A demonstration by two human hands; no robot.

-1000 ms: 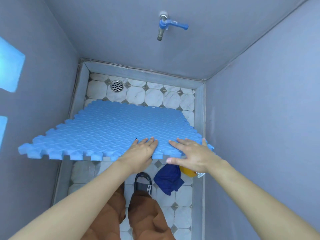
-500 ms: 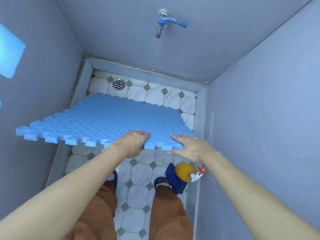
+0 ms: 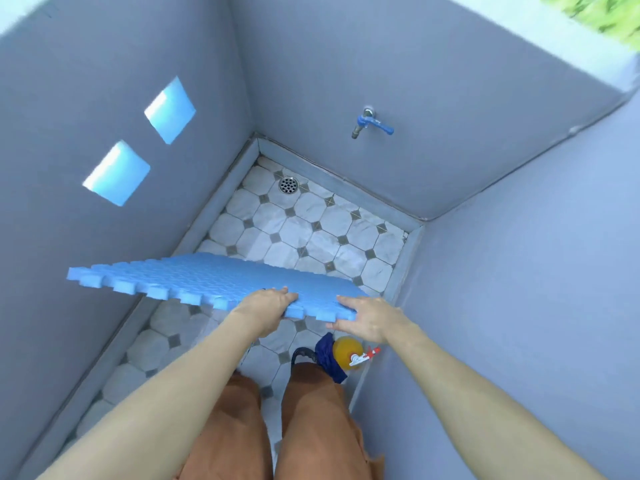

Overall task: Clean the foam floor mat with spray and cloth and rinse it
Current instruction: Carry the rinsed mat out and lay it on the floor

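Both hands clamp the near edge of the blue foam mat (image 3: 214, 278), the left hand (image 3: 268, 308) and right hand (image 3: 369, 318) each curled over it, and it has come up off the tiled floor (image 3: 298, 233) since a moment ago, held nearly flat in the air. The orange spray bottle (image 3: 348, 349) and dark blue cloth (image 3: 329, 362) lie at the person's feet by the right wall, so I'd guess the mat is being positioned before cleaning; the tap (image 3: 372, 123) looks dry.

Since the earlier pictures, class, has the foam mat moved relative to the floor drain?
Yes. The foam mat has been pulled back from the floor drain, towards the person; more bare tile shows between them.
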